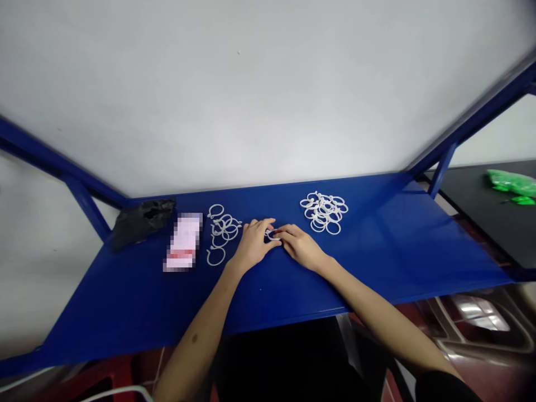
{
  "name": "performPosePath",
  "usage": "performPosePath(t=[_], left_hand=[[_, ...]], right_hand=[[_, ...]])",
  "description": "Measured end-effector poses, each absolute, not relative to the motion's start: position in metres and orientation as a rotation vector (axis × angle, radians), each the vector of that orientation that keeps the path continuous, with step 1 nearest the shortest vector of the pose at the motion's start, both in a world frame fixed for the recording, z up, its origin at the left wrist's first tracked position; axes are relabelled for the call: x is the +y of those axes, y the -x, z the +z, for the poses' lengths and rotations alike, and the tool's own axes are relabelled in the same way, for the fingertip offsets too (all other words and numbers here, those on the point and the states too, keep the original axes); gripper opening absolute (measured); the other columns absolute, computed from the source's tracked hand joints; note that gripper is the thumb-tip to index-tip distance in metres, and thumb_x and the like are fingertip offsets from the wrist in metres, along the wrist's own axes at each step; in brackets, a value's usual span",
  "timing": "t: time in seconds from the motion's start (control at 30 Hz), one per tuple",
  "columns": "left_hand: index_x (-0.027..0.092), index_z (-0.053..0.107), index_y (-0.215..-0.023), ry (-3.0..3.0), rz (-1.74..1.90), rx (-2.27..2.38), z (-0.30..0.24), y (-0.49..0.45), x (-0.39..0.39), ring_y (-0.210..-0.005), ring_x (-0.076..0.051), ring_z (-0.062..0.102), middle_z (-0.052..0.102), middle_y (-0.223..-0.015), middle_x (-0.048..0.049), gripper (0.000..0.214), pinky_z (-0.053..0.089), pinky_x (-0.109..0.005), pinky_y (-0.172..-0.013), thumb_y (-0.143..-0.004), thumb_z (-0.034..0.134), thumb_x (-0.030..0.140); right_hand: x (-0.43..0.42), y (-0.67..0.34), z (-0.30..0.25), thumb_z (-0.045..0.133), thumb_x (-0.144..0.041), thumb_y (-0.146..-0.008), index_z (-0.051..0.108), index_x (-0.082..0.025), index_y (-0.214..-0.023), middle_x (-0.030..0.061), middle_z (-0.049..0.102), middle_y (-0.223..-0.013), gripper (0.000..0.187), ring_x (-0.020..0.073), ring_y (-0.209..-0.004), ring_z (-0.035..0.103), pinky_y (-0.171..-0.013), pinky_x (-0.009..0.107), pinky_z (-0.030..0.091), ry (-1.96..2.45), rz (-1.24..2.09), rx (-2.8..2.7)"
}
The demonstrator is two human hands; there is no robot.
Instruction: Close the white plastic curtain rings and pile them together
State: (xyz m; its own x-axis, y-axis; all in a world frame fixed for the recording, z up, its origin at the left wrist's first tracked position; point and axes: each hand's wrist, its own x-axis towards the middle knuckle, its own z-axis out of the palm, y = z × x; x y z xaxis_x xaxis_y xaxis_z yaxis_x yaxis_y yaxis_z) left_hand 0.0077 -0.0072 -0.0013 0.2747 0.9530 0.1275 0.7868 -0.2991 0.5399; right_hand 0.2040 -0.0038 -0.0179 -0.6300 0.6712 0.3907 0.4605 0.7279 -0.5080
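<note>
Between my two hands, just above the blue table (288, 296), is a white plastic ring (274, 239). My left hand (254, 243) grips it from the left with thumb and fingers. From the right, my right hand (301, 245) pinches the same ring, its fingertips partly hiding it. Left of my hands lies a loose group of white rings (218, 257), some overlapping, with small knobs or eyelets on them. A denser pile of similar white rings (333, 228) rests to the right, farther back.
A blurred-out phone-like rectangle (183, 243) lies left of the rings, beside a crumpled black plastic bag (142, 223). Blue frame bars (444, 167) rise at both ends, and a white wall (268, 111) stands behind. A green bag (513, 183) sits on a dark table at right.
</note>
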Motion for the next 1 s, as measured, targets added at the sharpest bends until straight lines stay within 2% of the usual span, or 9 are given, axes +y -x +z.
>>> performPosePath(t=[0.2, 0.3, 0.47, 0.6, 0.77, 1.0], left_hand=[[0.023, 0.057, -0.127, -2.116, 0.702, 1.529, 0.004, -0.009, -0.007, -0.108, -0.027, 0.061, 0.075, -0.108, -0.0034, 0.044, 0.042, -0.047, -0.097, -0.088, 0.073, 0.033], [0.024, 0.058, -0.127, -2.006, 0.839, 1.502, 0.003, -0.010, -0.007, -0.104, -0.024, 0.065, 0.074, -0.111, -0.0047, 0.044, 0.046, -0.044, -0.097, -0.087, 0.074, 0.032], [0.023, 0.068, -0.107, -1.727, 0.963, 1.447, -0.001, -0.012, -0.006, -0.098, -0.021, 0.072, 0.076, -0.107, -0.0047, 0.017, 0.054, -0.035, -0.086, -0.093, 0.062, 0.030], [0.023, 0.072, -0.101, -1.574, 1.050, 1.333, -0.002, -0.018, -0.008, -0.096, -0.021, 0.073, 0.077, -0.106, -0.0040, 0.017, 0.056, -0.034, -0.087, -0.092, 0.063, 0.035], [0.024, 0.076, -0.105, -1.568, 1.153, 1.319, 0.000, -0.021, -0.012, -0.103, -0.022, 0.072, 0.077, -0.108, -0.0048, 0.024, 0.056, -0.037, -0.092, -0.094, 0.060, 0.040], [0.022, 0.077, -0.107, -1.564, 1.219, 1.319, 0.005, -0.025, -0.016, -0.100, -0.022, 0.073, 0.078, -0.109, -0.0051, 0.025, 0.059, -0.035, -0.090, -0.093, 0.063, 0.038]], right_hand=[[-0.003, -0.206, -0.014, 0.050, -0.025, -0.101, 0.065, -0.024, -0.118, 0.0078, 0.070, -0.104, 0.022, 0.0210, -0.096, 0.068, -0.086, 0.038, 0.058, 0.856, 0.604, -2.128], [-0.003, -0.206, -0.014, 0.055, -0.030, -0.099, 0.065, -0.024, -0.119, 0.0054, 0.073, -0.097, 0.022, 0.0185, -0.082, 0.071, -0.081, 0.035, 0.059, 0.980, 0.702, -1.904], [-0.005, -0.205, -0.012, 0.059, -0.036, -0.097, 0.063, -0.022, -0.119, 0.0012, 0.072, -0.082, 0.026, 0.0156, -0.069, 0.072, -0.070, 0.030, 0.059, 1.032, 0.941, -1.688], [-0.005, -0.204, -0.012, 0.057, -0.037, -0.099, 0.061, -0.022, -0.124, 0.0006, 0.071, -0.080, 0.030, 0.0150, -0.068, 0.072, -0.066, 0.028, 0.059, 1.008, 0.971, -1.657], [-0.008, -0.203, -0.012, 0.060, -0.036, -0.098, 0.067, -0.021, -0.100, 0.0018, 0.071, -0.077, 0.017, 0.0155, -0.065, 0.069, -0.067, 0.029, 0.057, 1.018, 0.865, -1.744], [-0.012, -0.197, -0.012, 0.056, -0.035, -0.099, 0.064, -0.022, -0.102, 0.0050, 0.071, -0.090, 0.015, 0.0170, -0.075, 0.068, -0.073, 0.032, 0.058, 1.010, 0.674, -1.792]])
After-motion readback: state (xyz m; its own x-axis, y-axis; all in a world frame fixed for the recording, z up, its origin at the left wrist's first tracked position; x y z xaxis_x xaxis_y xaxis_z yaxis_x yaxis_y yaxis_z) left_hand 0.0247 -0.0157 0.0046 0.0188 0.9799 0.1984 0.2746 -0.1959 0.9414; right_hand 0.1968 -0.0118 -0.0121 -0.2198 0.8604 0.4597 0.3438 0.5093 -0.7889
